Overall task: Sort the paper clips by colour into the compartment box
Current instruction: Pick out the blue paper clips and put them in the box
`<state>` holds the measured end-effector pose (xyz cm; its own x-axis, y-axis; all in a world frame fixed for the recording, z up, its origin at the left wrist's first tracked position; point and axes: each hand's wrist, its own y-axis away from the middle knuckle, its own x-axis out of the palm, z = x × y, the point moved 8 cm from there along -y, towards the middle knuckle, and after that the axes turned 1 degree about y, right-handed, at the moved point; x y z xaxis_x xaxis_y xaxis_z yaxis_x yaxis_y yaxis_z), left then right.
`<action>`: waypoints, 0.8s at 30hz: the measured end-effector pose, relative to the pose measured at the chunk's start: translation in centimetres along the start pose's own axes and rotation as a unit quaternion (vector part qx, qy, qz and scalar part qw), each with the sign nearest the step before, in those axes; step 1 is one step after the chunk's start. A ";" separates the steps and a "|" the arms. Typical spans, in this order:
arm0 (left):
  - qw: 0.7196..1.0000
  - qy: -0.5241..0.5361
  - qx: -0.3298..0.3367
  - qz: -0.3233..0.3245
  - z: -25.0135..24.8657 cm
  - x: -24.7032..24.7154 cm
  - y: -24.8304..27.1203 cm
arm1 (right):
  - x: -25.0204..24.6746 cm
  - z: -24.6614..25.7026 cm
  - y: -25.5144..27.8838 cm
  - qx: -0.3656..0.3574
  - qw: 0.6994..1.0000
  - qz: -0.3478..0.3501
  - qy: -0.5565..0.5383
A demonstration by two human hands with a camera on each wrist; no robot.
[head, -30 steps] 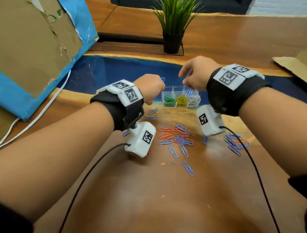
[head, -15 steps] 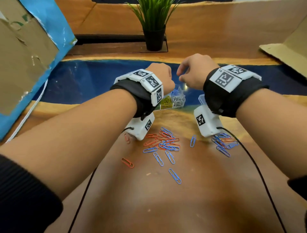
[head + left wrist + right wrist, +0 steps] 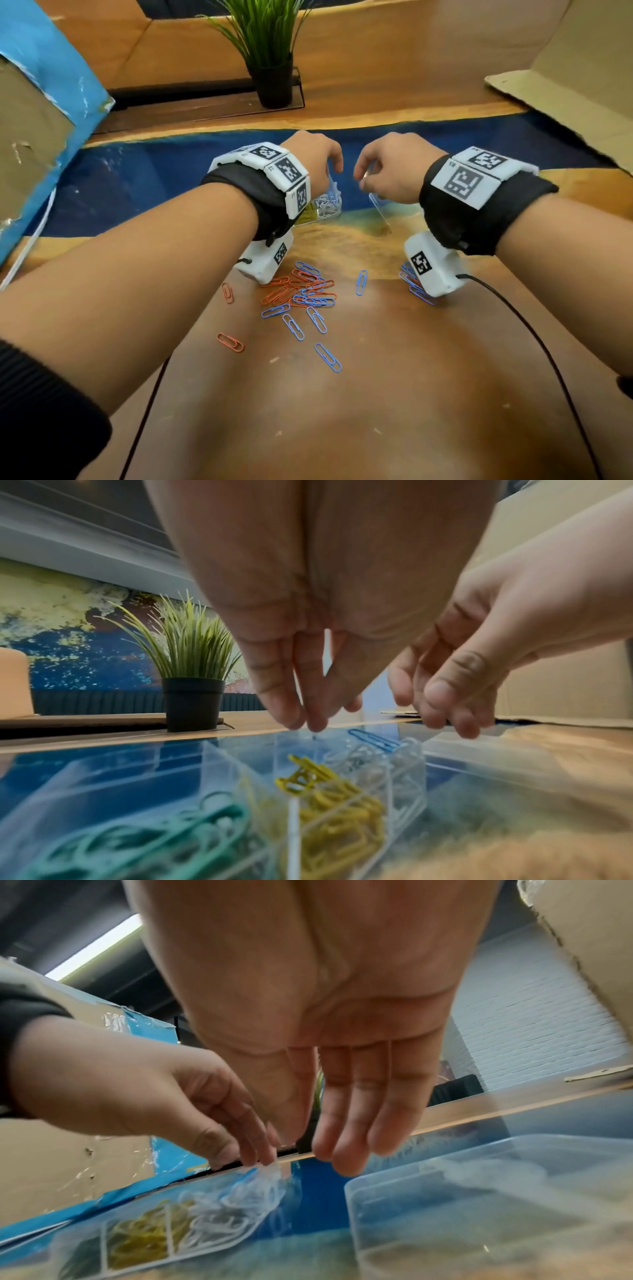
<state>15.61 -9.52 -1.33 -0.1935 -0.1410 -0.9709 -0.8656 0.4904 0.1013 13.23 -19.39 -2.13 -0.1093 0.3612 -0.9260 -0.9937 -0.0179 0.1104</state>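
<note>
The left hand point(image 3: 317, 161) and its wristband point(image 3: 274, 178) hid most of the compartment box point(image 3: 329, 207). Whether its fingertips point(image 3: 291, 715) pinched anything could not be told. The right wrist camera point(image 3: 433, 263) partly covered blue paper clips point(image 3: 419, 294) below that wrist.

A grassy green plant point(image 3: 263, 41) is standing upright in its black pot point(image 3: 274, 85) at the far side of the bench point(image 3: 342, 428). The pot is sitting on a wooden board point(image 3: 205, 106), just behind a glossy blue band point(image 3: 154, 171) running across the benchtop. On the left, a blue-edged cardboard panel point(image 3: 41, 102) is looming in, with a white cord point(image 3: 30, 240) trailing out below it along the bench. On the right, a brown cardboard flap point(image 3: 565, 85) is jutting in over the far corner. In the wrist views, a blue-and-yellow mural point(image 3: 68, 642) is showing behind the plant, and a white brick wall point(image 3: 531, 1015) beyond the cardboard.
</note>
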 end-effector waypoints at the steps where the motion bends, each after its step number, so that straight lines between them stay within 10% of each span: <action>1: 1.000 0.004 -0.002 -0.007 0.2 -0.1 0.1 | 0.2 0.4 0.1 -0.003 1.000 0.001 0.000; 16: 0.992 0.015 -0.127 -0.017 10.5 -0.2 5.7 | 1.8 2.7 -2.9 0.051 0.998 0.007 0.038; 24: 0.989 -0.006 -0.121 0.083 13.0 1.2 10.6 | 0.5 5.1 -3.3 -0.008 0.999 -0.030 0.041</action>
<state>12.23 6.73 -4.23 -0.3385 -0.0653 -0.9387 -0.9075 0.2865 0.3073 16.60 -14.42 -1.13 -0.0497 0.2840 -0.9575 -0.9988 -0.0141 0.0476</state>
